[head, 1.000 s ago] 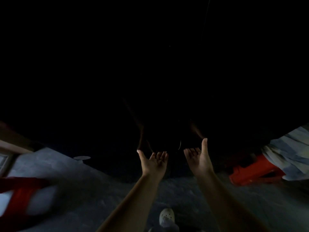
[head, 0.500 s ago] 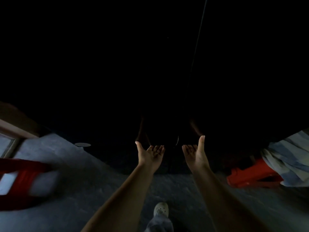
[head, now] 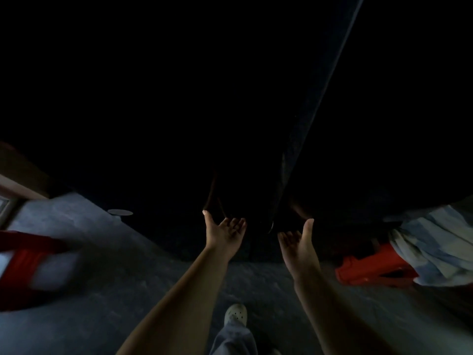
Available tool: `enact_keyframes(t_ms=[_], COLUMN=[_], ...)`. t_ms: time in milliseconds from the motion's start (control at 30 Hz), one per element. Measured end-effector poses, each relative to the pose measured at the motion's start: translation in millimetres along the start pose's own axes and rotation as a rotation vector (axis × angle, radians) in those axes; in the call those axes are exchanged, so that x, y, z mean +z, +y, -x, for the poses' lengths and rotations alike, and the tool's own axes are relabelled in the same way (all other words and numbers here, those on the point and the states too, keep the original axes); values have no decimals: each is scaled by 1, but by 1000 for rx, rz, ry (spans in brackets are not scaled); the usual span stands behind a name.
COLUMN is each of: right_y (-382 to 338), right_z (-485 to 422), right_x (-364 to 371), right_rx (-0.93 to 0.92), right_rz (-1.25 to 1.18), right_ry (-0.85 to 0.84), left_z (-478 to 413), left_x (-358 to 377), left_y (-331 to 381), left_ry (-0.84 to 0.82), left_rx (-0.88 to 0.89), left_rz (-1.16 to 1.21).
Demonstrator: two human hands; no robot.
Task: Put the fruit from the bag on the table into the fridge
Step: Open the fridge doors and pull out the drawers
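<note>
Since half a second ago our hands sit a little wider apart, the right one lower, and the pale seam [head: 314, 116] in the dark front ahead leans further right and shows more clearly. We take that dark front for the fridge [head: 179, 124], though it is too dim to be sure.

Our left hand [head: 224, 233] and right hand [head: 298, 243] are both held palm up with fingers loosely spread and thumbs raised, gripping nothing. They flank the foot of the seam, which we judge is the way to get fingertips on the two door edges and pull them open. Whether the fingertips touch the surface we cannot tell.

Neither the fruit, the bag nor the table is in view, so the loading has yet to start from here.

Below us lies the grey floor [head: 102, 290] with our white clog [head: 236, 313]. A red stool [head: 371, 267] under pale blue cloth [head: 435, 247] stands to the right, close enough that a swinging door might catch it.
</note>
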State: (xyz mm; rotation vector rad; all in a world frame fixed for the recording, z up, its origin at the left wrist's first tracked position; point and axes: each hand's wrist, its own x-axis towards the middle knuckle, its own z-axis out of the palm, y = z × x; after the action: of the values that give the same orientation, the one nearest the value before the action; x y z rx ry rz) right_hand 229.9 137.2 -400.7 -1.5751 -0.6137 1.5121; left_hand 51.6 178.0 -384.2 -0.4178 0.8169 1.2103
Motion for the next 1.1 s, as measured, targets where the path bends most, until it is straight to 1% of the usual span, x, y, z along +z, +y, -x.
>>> enact_keyframes(t_ms=[67, 100, 267, 400, 433, 467, 533, 567, 600, 633, 967, 1100], right_y=[16, 21, 11, 14, 14, 15, 13, 10, 8, 7, 0, -1], right_z=[4, 2, 12, 9, 8, 7, 5, 5, 5, 3, 2, 7], right_x=[-12, -17, -16, -17, -18, -18, -17, -16, -14, -14, -9, -11], right_rx=[-29, -37, -103, -115, -117, -102, 51, 130, 175, 188, 181, 180], right_rz=[294, 351, 445, 399, 370, 234, -209, -379, -492, -544, -628, -606], right_ry=[15, 5, 13, 10, 8, 0, 6, 20, 41, 65, 35, 33], left_z=[1, 1, 2, 5, 7, 8, 12, 14, 17, 21, 41, 43], left_x=[0, 0, 0, -3, -5, -7, -14, -19, -25, -31, -57, -66], left_y=[-2, -2, -5, -6, -6, -6, -6, -6, -6, -6, -7, -10], left_ry=[14, 21, 10, 12, 14, 24, 47, 54, 60, 64, 24, -6], left_rx=[11, 18, 32, 39, 38, 35, 28, 26, 23, 18, 0, 1], left_rz=[3, 1, -21, -57, -65, -72, -91, -97, -101, -103, -156, -186])
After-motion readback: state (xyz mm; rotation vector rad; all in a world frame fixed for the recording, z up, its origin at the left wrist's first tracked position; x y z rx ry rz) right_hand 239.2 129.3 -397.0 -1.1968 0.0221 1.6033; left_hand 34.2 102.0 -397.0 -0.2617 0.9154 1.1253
